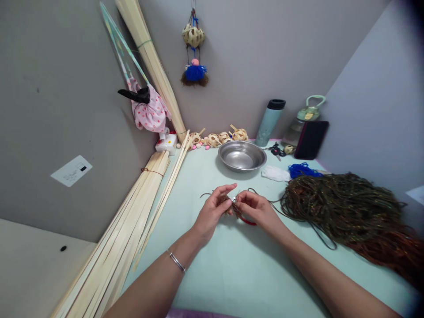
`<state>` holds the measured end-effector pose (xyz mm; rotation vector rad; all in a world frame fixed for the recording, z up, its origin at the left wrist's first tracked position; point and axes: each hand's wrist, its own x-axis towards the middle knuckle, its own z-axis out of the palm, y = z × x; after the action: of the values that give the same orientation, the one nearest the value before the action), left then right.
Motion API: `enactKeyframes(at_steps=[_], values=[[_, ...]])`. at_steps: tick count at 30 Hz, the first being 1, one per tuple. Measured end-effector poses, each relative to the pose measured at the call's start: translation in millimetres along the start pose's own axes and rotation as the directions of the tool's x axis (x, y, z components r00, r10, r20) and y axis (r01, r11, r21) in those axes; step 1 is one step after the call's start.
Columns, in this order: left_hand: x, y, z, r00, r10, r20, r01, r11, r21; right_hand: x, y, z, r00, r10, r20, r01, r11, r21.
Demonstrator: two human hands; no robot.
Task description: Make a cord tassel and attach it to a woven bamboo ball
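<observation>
The left hand [213, 207], fingers extended, pinches a small bundle of brown cord [237, 213] above the pale-green cloth-like table [212, 278]. The right hand [255, 207] curls its fingertips against it, exact grip unclear. Pale flat strips [126, 247] lie left; a round steel bowl [242, 157] sits beyond; a heaped dark-brown skein [341, 207] spreads right.
</observation>
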<state>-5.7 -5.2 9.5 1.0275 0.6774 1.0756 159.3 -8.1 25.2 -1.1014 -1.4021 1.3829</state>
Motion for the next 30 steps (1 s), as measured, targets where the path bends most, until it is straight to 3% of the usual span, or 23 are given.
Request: enactKeyframes(at_steps=[12, 17, 25, 30], values=[[1.2, -10.9, -1.4, 0.996, -0.087, 0.007, 0.087, 0.995, 0.048, -1.4, 4.0, -2.0, 0.999, 0.019, -0.034, -0.019, 1.000, 0.000], [2.0, -9.0, -0.5, 0.992, -0.116, -0.050, 0.116, 0.993, 0.003, -1.0, 4.8, -4.5, 0.996, -0.006, -0.086, 0.002, 0.999, -0.040], [3.5, -9.5, -1.7, 0.997, -0.043, -0.072, 0.041, 0.999, -0.023, -0.1, 7.7, -2.6, 0.999, 0.036, 0.037, -0.034, 0.998, -0.055], [3.7, -10.4, -0.6, 0.992, -0.090, -0.087, 0.091, 0.996, 0.007, 2.4, 12.8, -4.6, 0.999, 0.005, -0.037, -0.006, 1.000, -0.008]])
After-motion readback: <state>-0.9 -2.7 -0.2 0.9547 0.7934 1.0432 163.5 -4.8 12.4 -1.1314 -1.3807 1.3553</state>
